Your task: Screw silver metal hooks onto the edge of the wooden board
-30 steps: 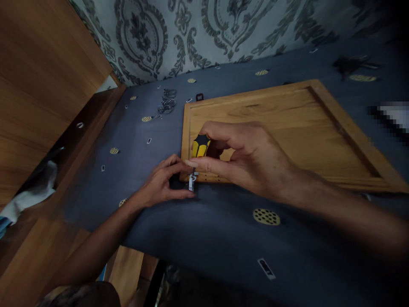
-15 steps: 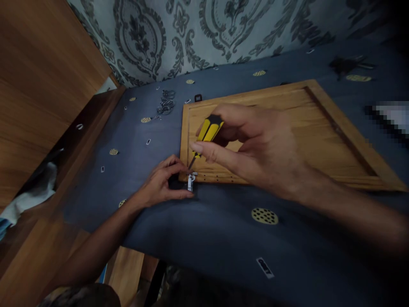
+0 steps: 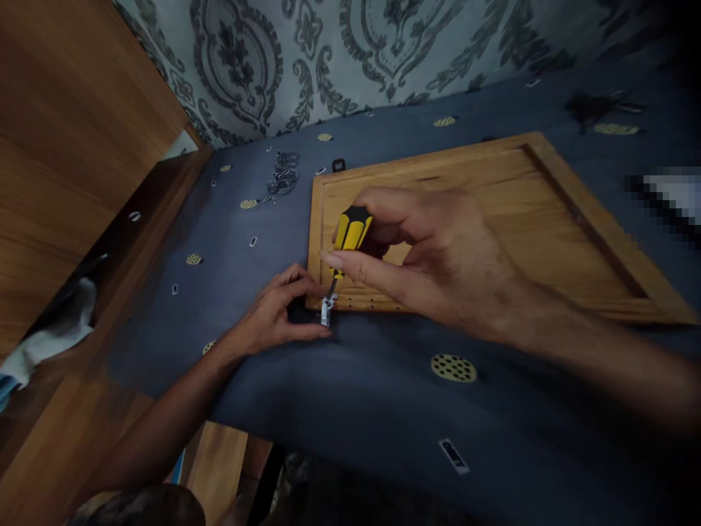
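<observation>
**Screwdriver [image 3: 353, 232] slants down to metal hinge [image 3: 326, 313]**

The right hand [image 3: 446, 256] pinches the yellow-and-black end between thumb and fingers. The screwdriver's long axis runs steeply from upper right to lower left, tip at the metal hinge. That hinge lies at the near left corner of the wooden panel [image 3: 504, 197], arm pointing toward the wearer. The left hand [image 3: 271, 310] brackets it; whether that grip presses, one cannot tell.
</observation>
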Demonstrator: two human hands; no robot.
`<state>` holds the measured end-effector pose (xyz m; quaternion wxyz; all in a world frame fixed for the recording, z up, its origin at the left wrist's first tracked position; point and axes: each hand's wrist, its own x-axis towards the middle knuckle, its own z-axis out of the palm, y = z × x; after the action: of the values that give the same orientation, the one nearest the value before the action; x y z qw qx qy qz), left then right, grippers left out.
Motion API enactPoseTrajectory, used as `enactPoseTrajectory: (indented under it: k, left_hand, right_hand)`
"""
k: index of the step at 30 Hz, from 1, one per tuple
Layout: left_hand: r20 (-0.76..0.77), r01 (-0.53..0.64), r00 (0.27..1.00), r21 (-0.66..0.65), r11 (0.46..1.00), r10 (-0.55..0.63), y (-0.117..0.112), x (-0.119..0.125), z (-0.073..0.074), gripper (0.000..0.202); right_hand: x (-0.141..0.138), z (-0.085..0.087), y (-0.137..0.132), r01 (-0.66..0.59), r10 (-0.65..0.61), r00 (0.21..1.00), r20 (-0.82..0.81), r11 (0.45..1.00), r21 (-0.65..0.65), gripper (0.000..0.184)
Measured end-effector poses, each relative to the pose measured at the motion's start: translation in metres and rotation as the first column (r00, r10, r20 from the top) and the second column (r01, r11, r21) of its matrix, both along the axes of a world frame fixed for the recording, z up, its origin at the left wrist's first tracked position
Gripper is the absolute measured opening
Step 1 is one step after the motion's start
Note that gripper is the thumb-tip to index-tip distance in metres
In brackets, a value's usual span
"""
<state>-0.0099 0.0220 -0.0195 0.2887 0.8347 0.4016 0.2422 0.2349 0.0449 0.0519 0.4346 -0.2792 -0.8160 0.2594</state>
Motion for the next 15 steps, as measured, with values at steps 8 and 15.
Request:
enactPoseTrajectory:
  k: [8, 15]
  left_hand:
    - [-0.016, 0.002, 1.000, 0.034, 0.999, -0.001, 0.0009, 0.0003, 0.0006, 0.055]
    - [-0.010, 0.002, 1.000, 0.038, 0.999, -0.002, 0.0000, 0.0002, -0.0006, 0.056]
  right_hand:
    - [-0.0030, -0.0046, -0.0019, -0.014, 0.014, 1.000, 0.001, 0.998, -0.062, 0.019]
    - [-0.0038, -0.0064, -0.0013, -0.070, 0.068, 0.997, -0.029, 0.995, -0.073, 0.021]
